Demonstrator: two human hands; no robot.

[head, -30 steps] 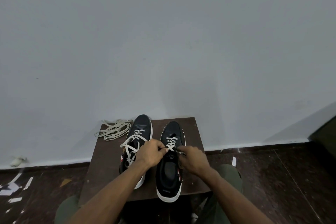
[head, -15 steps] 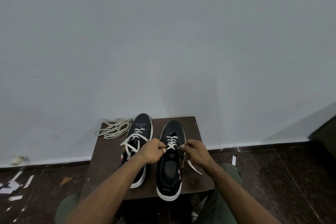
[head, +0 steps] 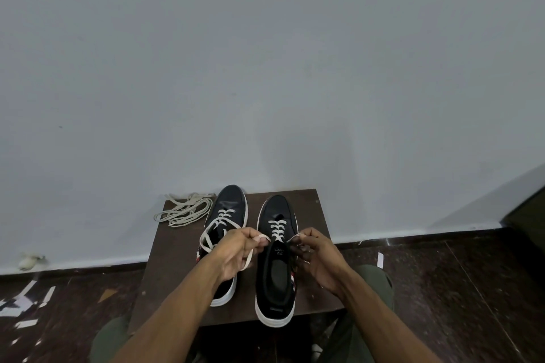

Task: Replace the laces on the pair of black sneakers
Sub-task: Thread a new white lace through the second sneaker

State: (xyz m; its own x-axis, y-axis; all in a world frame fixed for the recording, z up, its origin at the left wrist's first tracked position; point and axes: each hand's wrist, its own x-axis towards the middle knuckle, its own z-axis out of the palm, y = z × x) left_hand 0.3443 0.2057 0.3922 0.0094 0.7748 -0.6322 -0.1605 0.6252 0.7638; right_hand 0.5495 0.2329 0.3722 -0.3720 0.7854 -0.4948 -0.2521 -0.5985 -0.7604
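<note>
Sneakers, black with white soles, were seen side by side on a small dark wooden table (head: 177,247) set against a pale wall (head: 265,68), toes toward the wall. Right sneaker (head: 275,271) was laced with a white lace (head: 278,228) crossed over its lower eyelets; upper eyelets could not be made out. One end of that lace was pinched by the left hand (head: 239,253) between thumb and curled fingers, its free tail hanging below the hand. The other end was pinched by the right hand (head: 314,258), fingers curled. Hands were held a little apart, one at each side of the shoe's tongue. Left sneaker (head: 227,215) was partly hidden by the left forearm; its white lace (head: 216,225) was threaded loosely, with a slack loop lying over the side. A loose bundle of off-white laces (head: 184,209) was noted at the table's far left corner, partly overhanging the edge. Paper scraps (head: 20,303) were scattered on the dark floor (head: 442,289)
</note>
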